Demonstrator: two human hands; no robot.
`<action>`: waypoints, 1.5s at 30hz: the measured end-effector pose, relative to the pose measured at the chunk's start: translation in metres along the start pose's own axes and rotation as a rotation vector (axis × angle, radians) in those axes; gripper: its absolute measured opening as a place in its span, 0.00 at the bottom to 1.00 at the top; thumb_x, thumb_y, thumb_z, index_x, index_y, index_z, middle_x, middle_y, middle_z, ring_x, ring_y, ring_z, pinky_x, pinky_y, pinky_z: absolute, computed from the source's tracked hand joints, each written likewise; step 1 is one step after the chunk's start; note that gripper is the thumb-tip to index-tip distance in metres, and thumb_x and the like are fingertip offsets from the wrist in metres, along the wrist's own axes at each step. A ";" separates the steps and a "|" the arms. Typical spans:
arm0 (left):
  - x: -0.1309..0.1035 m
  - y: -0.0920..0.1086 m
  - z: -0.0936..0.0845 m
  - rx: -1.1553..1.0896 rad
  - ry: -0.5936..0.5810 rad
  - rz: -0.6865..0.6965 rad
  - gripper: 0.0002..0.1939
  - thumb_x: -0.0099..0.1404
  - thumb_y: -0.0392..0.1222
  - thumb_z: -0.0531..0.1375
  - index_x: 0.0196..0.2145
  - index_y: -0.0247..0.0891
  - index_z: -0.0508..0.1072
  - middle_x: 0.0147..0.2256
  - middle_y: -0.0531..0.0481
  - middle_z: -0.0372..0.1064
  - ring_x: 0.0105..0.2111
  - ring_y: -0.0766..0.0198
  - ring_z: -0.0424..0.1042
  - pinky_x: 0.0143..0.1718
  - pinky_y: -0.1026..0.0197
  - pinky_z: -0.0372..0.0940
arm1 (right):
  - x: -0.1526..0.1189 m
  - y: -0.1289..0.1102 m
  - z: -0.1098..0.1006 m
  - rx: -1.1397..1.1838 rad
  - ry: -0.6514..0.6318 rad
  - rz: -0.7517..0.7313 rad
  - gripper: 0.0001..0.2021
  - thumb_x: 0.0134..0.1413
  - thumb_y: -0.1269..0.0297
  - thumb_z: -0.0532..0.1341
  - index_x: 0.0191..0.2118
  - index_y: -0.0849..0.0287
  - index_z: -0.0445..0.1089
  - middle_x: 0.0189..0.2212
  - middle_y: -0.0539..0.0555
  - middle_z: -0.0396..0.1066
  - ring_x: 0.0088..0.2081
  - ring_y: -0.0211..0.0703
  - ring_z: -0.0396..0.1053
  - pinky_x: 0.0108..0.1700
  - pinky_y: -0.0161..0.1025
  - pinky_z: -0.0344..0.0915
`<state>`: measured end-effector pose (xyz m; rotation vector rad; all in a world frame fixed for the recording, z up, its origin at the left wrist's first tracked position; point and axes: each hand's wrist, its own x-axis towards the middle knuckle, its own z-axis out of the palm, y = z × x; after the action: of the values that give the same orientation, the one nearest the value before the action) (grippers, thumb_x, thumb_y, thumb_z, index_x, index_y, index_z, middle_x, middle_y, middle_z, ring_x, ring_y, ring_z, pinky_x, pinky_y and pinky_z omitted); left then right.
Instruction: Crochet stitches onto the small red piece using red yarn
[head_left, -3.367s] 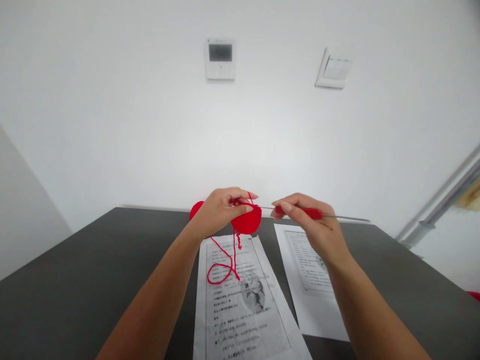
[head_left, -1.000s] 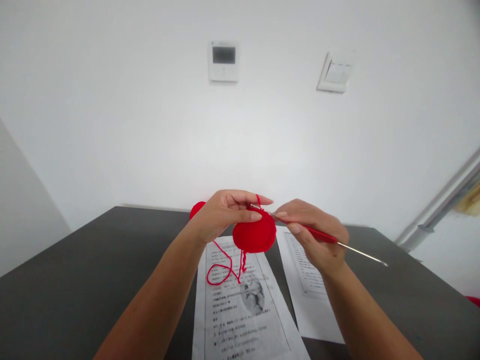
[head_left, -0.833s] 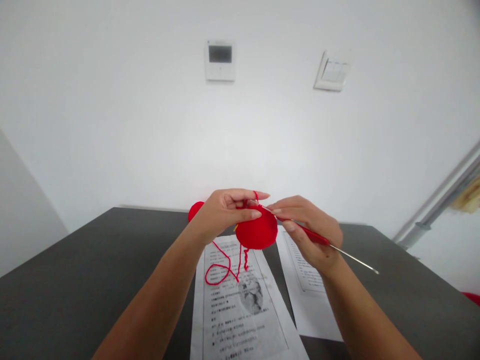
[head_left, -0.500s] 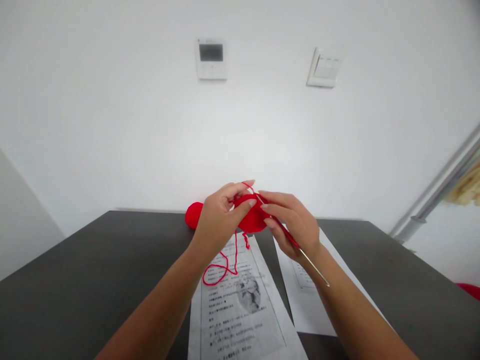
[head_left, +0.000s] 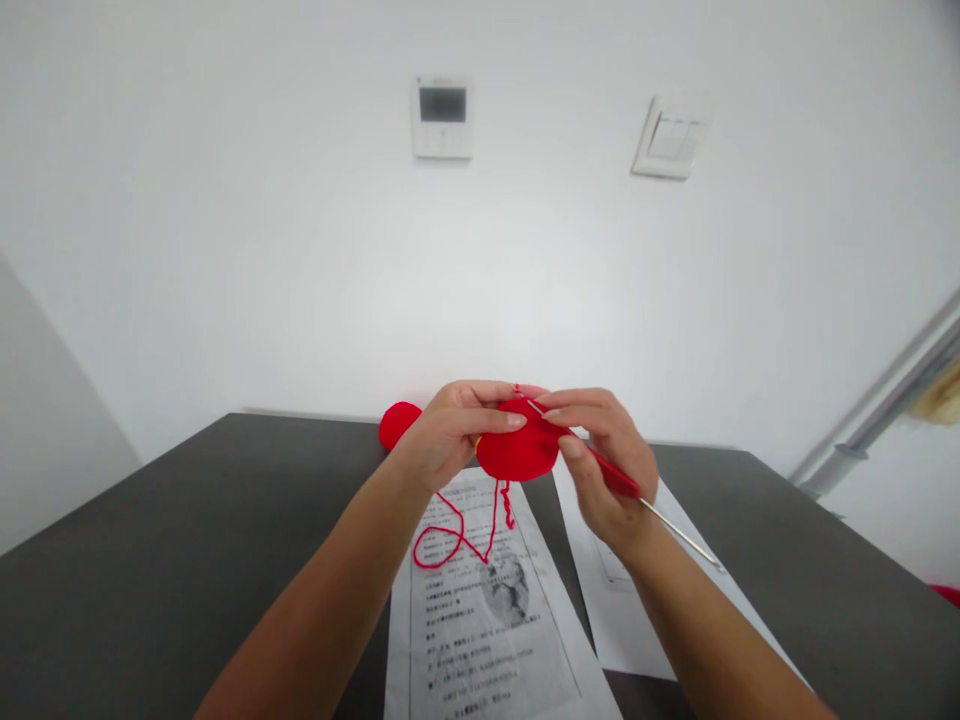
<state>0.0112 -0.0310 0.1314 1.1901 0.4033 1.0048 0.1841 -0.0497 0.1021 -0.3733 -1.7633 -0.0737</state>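
Observation:
My left hand pinches a rounded red crocheted piece between thumb and fingers, a strand of red yarn near its fingertips. In my right hand is a crochet hook with a red handle; its tip lies at the top edge of the piece, and its other metal end sticks out past the wrist. A red yarn ball sits behind my left wrist. Loose red yarn loops below the piece, over a printed sheet.
Two papers lie on the dark table: a printed sheet with a picture in the middle and another sheet under my right forearm. Behind is a white wall with a control panel and a switch. A grey pipe stands right.
Both hands and the red piece have shifted slightly right and down in view. The hook now lies flatter, its rear end further right. My left fingers have straightened along the piece's top.

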 end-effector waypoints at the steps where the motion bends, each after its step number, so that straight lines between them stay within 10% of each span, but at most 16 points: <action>1: 0.000 0.001 -0.002 0.005 -0.023 -0.026 0.14 0.49 0.33 0.68 0.37 0.32 0.81 0.32 0.45 0.79 0.31 0.63 0.75 0.37 0.62 0.66 | 0.001 -0.002 -0.001 0.057 -0.008 0.041 0.09 0.62 0.73 0.56 0.44 0.55 0.71 0.42 0.57 0.72 0.46 0.46 0.71 0.47 0.47 0.69; 23: -0.005 0.006 -0.016 0.315 0.060 0.019 0.12 0.46 0.34 0.72 0.31 0.36 0.81 0.28 0.50 0.78 0.28 0.68 0.72 0.31 0.66 0.65 | 0.014 -0.008 -0.023 0.131 -0.202 0.131 0.11 0.58 0.72 0.63 0.44 0.53 0.77 0.38 0.53 0.79 0.41 0.43 0.76 0.42 0.41 0.72; 34: -0.012 0.020 -0.020 0.289 -0.009 -0.089 0.11 0.46 0.34 0.70 0.31 0.34 0.81 0.22 0.50 0.74 0.20 0.70 0.68 0.22 0.68 0.59 | 0.011 -0.009 -0.019 0.404 -0.056 0.516 0.07 0.61 0.65 0.62 0.37 0.51 0.79 0.30 0.49 0.80 0.32 0.39 0.77 0.37 0.37 0.74; 45: -0.014 0.023 -0.030 0.185 -0.096 -0.111 0.11 0.46 0.35 0.70 0.31 0.32 0.81 0.20 0.49 0.73 0.17 0.72 0.64 0.19 0.68 0.55 | 0.020 -0.008 -0.031 0.118 -0.361 -0.162 0.16 0.57 0.76 0.61 0.50 0.56 0.74 0.43 0.59 0.78 0.43 0.46 0.77 0.39 0.42 0.76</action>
<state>-0.0278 -0.0243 0.1376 1.3614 0.4893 0.8245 0.2073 -0.0604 0.1297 -0.1628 -2.1426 -0.0172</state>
